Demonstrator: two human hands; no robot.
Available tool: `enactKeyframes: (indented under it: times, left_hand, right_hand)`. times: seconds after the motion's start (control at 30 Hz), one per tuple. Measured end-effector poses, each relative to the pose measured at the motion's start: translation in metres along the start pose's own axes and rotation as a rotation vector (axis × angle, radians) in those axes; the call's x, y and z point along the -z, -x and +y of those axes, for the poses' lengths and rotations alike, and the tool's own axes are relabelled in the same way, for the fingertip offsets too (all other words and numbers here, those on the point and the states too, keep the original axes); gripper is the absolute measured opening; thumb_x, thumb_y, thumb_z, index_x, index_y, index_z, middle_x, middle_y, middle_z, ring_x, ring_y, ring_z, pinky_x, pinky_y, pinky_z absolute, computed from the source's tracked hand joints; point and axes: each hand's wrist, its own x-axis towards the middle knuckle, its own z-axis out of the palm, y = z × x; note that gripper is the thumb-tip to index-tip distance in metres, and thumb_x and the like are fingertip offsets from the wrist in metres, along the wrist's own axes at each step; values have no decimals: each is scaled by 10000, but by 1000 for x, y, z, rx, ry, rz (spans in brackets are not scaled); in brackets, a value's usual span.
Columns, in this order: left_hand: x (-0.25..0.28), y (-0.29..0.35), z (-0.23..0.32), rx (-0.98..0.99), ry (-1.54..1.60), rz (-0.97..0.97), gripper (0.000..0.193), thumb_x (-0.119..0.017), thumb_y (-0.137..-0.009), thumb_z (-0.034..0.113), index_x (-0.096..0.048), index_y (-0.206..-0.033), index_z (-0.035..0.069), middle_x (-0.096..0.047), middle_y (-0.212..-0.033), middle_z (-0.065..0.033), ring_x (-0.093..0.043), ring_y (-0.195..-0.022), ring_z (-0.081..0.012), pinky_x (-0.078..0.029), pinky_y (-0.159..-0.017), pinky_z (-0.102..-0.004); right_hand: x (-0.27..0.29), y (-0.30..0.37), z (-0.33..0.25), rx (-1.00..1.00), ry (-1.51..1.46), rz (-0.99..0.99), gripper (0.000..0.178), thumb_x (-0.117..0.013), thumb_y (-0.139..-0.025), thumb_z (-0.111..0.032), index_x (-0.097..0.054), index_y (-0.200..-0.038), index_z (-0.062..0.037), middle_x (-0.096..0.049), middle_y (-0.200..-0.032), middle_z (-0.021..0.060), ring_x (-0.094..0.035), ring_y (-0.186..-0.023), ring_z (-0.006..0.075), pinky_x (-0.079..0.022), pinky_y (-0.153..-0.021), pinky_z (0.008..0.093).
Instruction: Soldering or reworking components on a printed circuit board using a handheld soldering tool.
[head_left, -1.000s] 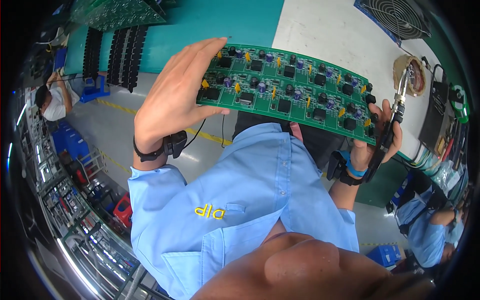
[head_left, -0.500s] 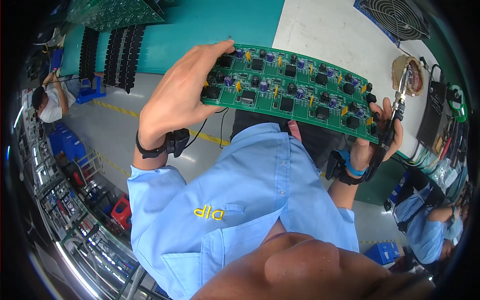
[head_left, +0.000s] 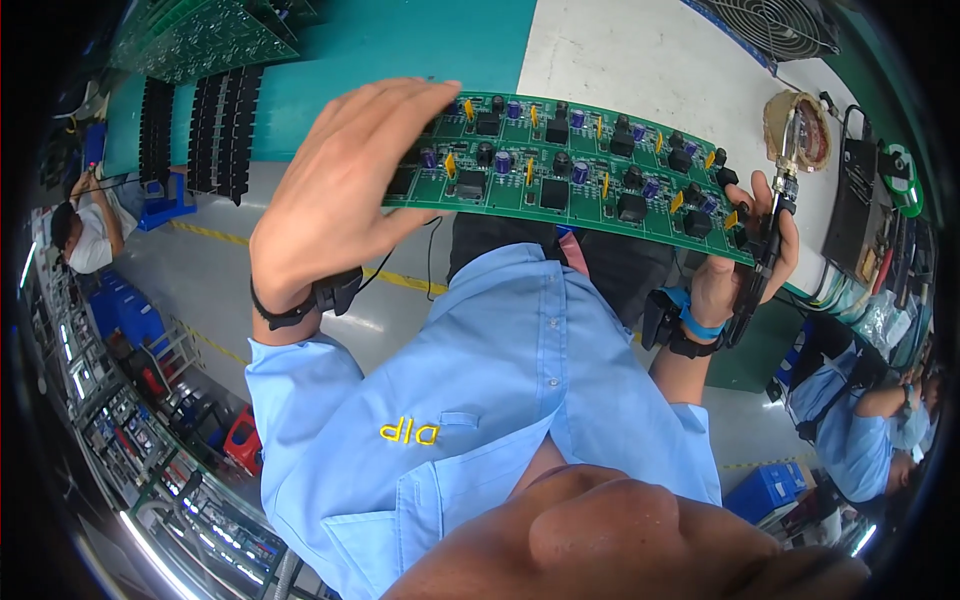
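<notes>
Long green populated circuit board being held up level in front of the chest, left hand gripping its left end, right hand pinching the right end together with a black-handled soldering iron, steadying both ends.

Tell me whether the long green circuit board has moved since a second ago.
No, barely: the long green circuit board keeps its place against the white tabletop; only the left hand shifted over its end.
</notes>
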Motion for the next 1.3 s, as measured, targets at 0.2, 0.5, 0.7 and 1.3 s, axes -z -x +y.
enactKeyframes:
  times: [0.2, 0.5, 0.7, 1.3]
  left_hand:
    - [-2, -24, 15, -107, -14, -186, 729, -661, -657, -69, -511, -1364, 27, -576, -1353, -161, -538, -1234, -392, -464, -1017, -442]
    - [14, -41, 3, -114, 24, -343, 558, -577, -707, -127, -545, -1250, -3, -603, -1279, -180, -572, -1146, -405, -488, -977, -410]
    - [44, -49, -11, 76, 405, -358, 402, -604, -872, -33, -566, -1272, -19, -678, -1152, -148, -657, -1029, -295, -511, -886, -372]
    - [-103, -63, -8, 232, 1568, 45, 358, -685, -887, 15, -614, -1237, -6, -689, -1136, -88, -656, -1015, -169, -533, -888, -316]
  right_hand:
    - [-1, -3, 3, 33, -9, 2, 839, -814, -810, -473, -400, -1410, -58, -559, -1349, 309, -644, -1134, 347, -492, -1017, 456]
    - [3, -11, 6, 81, -41, 51, 842, -825, -811, -437, -382, -1418, -56, -555, -1347, 317, -629, -1161, 346, -491, -1010, 452]
    - [15, -13, 2, 139, -37, 101, 784, -792, -849, -431, -393, -1411, -58, -560, -1336, 326, -626, -1160, 350, -490, -1003, 450]
    - [-5, 5, -27, 214, 149, -378, 397, -683, -928, -125, -533, -1279, -14, -688, -995, 219, -638, -930, 320, -502, -855, 417]
